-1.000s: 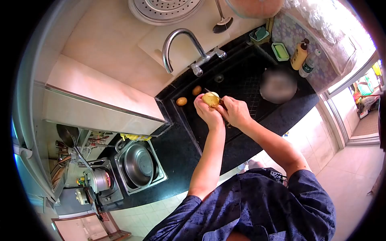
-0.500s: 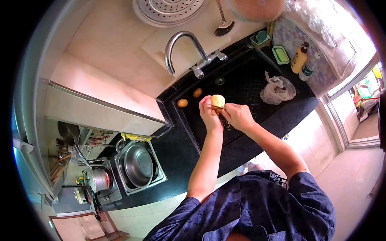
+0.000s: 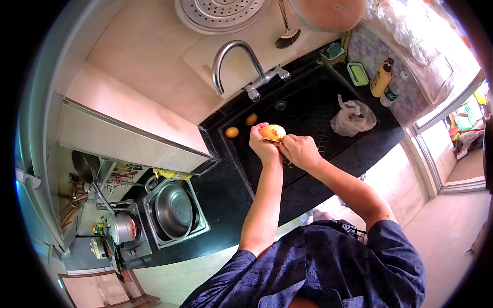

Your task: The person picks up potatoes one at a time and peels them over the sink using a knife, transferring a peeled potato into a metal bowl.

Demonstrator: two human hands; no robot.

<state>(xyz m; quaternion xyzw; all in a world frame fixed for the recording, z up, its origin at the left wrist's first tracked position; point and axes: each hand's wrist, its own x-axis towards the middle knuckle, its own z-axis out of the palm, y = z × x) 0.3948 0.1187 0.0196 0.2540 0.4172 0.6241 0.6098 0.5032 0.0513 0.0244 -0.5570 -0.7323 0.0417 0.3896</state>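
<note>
Over the black sink point(image 3: 308, 87), my left hand point(image 3: 263, 143) is wrapped round a pale yellow, partly peeled potato point(image 3: 273, 132). My right hand point(image 3: 301, 150) is closed at the potato's right side, on a thin tool point(image 3: 270, 140) whose edge lies against the potato's lower side. The tool's handle is hidden in the fingers. Two unpeeled potatoes lie in the sink's left part, one nearer the corner point(image 3: 231, 132) and one beside it point(image 3: 251, 119). Some peel bits show under my hands.
A chrome faucet point(image 3: 241, 49) arches behind the sink. To the right are a plastic bag point(image 3: 353, 117), a green soap dish point(image 3: 357, 74) and a yellow pump bottle point(image 3: 381, 78). Metal basins point(image 3: 176, 210) and a pot on a stove point(image 3: 121, 228) stand at the lower left.
The potato has turned and tilted in my left hand, showing a brownish patch. Both hands have shifted slightly left, and the tool's edge now shows along the potato.
</note>
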